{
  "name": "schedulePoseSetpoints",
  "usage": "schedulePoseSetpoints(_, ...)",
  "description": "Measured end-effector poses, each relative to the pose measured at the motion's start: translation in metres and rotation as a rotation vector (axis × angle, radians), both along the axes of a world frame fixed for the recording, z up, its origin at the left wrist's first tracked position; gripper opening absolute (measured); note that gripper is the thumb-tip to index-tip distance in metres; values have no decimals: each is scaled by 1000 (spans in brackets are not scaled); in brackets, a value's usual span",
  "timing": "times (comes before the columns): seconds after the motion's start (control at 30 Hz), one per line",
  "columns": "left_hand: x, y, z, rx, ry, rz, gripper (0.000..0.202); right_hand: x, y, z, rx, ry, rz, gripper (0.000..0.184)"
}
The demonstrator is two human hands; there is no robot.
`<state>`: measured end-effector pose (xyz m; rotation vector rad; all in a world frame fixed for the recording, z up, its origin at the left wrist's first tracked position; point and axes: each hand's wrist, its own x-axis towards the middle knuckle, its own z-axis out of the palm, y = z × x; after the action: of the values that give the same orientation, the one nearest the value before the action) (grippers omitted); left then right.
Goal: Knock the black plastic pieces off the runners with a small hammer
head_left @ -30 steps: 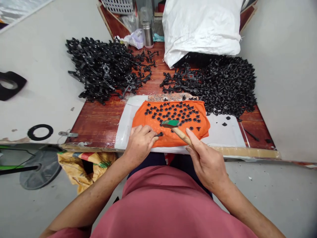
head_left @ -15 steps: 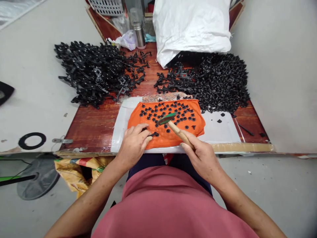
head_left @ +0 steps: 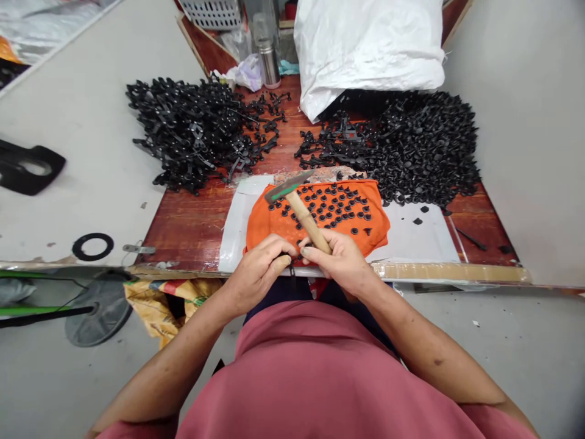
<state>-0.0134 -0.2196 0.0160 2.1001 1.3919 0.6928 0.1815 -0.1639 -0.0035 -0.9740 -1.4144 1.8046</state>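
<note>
My right hand [head_left: 340, 259] is closed round the wooden handle of a hammer [head_left: 308, 219], whose green-and-dark head points up and left over an orange cloth [head_left: 262, 225]. Close beside it, my left hand [head_left: 260, 268] pinches a small black plastic part [head_left: 292, 268] at the front edge of the cloth. The fingertips of both hands nearly meet there. Several small black round-based plastic pieces [head_left: 340, 210] stand in loose rows on the cloth, partly hidden by the hammer.
A tall heap of black branched plastic parts [head_left: 196, 134] lies at the back left. Another heap of small black pieces [head_left: 425, 146] spills from a white sack [head_left: 370, 49] at the back right. A steel flask [head_left: 269, 64] and a grey basket [head_left: 212, 13] stand behind.
My right hand has moved left and nearer my body, bringing the hammer upright beside my left hand. My left hand has drawn slightly toward the table's front edge with the black part. The view has shifted.
</note>
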Motion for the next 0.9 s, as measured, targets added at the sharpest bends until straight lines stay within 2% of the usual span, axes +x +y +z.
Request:
schedulePoseSetpoints(0.1, -5, -7, 4, 186, 219, 70, 22, 2, 3, 1, -152, 31, 41, 26)
schedulePoseSetpoints(0.17, -9, -9, 11, 284, 346, 96, 22, 2, 5, 3, -187, 40, 86, 28)
schedulePoseSetpoints(0.23, -18, -8, 22, 324, 363, 143, 20, 3, 5, 5, -187, 51, 119, 27)
schedulePoseSetpoints(0.37, -37, -3, 42, 441, 296, 416, 18, 4, 2, 8, -192, 64, 138, 25)
schedulePoseSetpoints(0.4, -39, -4, 44, 442, 314, 404, 19, 5, 2, 9, -192, 60, 139, 25)
schedulePoseSetpoints(0.43, -38, -5, 45, 420, 347, 341, 20, 5, 2, 9, -190, 54, 140, 26)
schedulePoseSetpoints(0.5, -30, -10, 43, 335, 426, 166, 26, 6, 2, 9, -180, 43, 145, 26)
schedulePoseSetpoints(0.57, -16, -16, 36, 266, 473, 71, 32, 5, 2, 8, -168, 45, 156, 27)
schedulePoseSetpoints(0.63, -1, -19, 27, 211, 460, 65, 33, 3, 1, 7, -155, 56, 164, 27)
schedulePoseSetpoints(0.73, 12, -17, 13, 85, 323, 97, 24, -2, -3, 2, -114, 45, 137, 23)
schedulePoseSetpoints(0.83, 10, -10, 2, -15, 163, 152, 33, -3, -7, -2, -25, 21, 48, 17)
schedulePoseSetpoints(0.9, 1, -3, -3, -55, 96, 211, 40, 4, -9, -2, 48, -32, -23, 21)
